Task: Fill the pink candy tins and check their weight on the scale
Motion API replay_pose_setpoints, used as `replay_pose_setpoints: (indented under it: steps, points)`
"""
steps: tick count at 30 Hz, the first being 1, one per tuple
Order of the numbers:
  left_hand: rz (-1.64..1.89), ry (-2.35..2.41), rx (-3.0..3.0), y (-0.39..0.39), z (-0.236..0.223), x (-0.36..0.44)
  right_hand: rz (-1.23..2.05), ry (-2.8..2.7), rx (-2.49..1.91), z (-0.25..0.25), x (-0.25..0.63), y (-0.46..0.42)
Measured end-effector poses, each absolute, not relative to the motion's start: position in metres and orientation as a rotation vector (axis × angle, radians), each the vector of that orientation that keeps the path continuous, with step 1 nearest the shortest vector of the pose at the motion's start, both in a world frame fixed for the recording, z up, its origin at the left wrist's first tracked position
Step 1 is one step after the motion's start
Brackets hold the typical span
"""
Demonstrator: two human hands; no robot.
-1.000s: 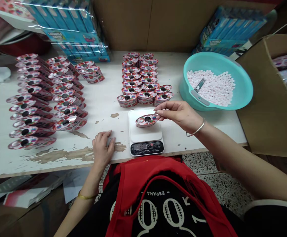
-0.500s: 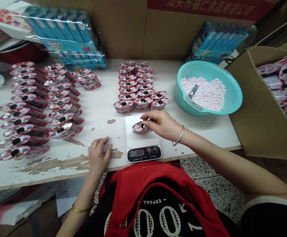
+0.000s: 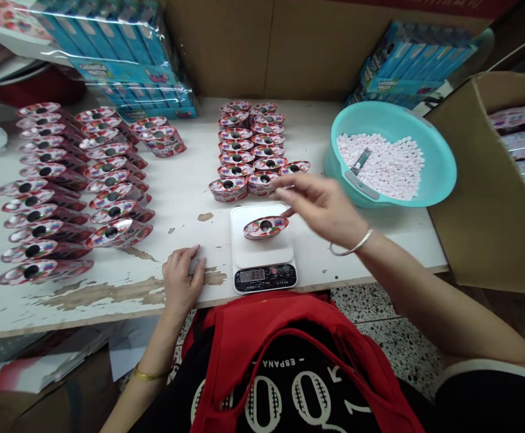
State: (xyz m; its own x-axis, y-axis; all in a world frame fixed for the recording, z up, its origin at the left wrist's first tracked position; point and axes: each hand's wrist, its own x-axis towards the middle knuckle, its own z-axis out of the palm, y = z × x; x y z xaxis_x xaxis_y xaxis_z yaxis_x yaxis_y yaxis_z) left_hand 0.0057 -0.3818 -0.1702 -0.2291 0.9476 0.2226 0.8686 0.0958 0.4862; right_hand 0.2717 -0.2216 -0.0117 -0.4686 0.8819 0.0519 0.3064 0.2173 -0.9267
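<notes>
A white digital kitchen scale stands at the table's front edge, and a red-and-white strawberry-print candy pack with a round dark hole lies on its platform. My right hand, blurred by motion, hangs above the table just right of the scale with its fingers apart. It holds nothing, and its fingertips are nearest the front row of packs. My left hand rests on the tabletop left of the scale, fingers lightly curled around nothing.
A teal basin of small pink-white candies with a metal scoop stands right. More packs lie in rows on the worn white table. A cardboard box of packs sits at right, and plastic-wrapped blue cartons line the back.
My right hand has lifted off the pack on the scale and moved up and right toward the rows. The pack stays on the platform, and my left hand stays in place.
</notes>
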Motion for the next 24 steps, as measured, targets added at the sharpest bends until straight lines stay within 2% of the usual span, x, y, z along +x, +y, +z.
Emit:
replay_pose_setpoints:
  steps: [2, 4, 7, 8, 10, 13, 17, 21, 24]
  points:
    - [0.799, 2.215, 1.843, -0.382, -0.169, 0.006, 1.034, -1.846, -1.202, -0.005, 0.303, -0.199]
    - [0.788, 2.22, 1.827, -0.382, -0.168, 0.007, 0.687, -1.794, -1.403, -0.004, 0.345, -0.167]
    - [0.772, 2.23, 1.817, -0.381, -0.168, 0.008, 0.263, -1.832, -2.063, -0.017, 0.406, -0.12]
    - [0.768, 2.233, 1.818, -0.381, -0.168, 0.008, 0.316, -1.875, -2.315, -0.024, 0.42, -0.108]
    - [0.768, 2.234, 1.822, -0.381, -0.168, 0.008, 0.531, -1.968, -2.544, -0.04, 0.436, -0.096]
    - [0.768, 2.23, 1.825, -0.381, -0.168, 0.008, 0.728, -2.007, -2.472, -0.061, 0.438, -0.096]
    - [0.747, 2.242, 1.814, -0.381, -0.168, 0.008, 0.622, -1.909, -2.399, -0.072, 0.436, -0.099]
    - [0.751, 2.238, 1.823, -0.382, -0.169, 0.007, 0.418, -1.687, -2.333, -0.058, 0.435, -0.103]
    - [0.746, 2.235, 1.833, -0.382, -0.171, 0.005, 0.612, -1.477, -1.955, -0.033, 0.407, -0.127]
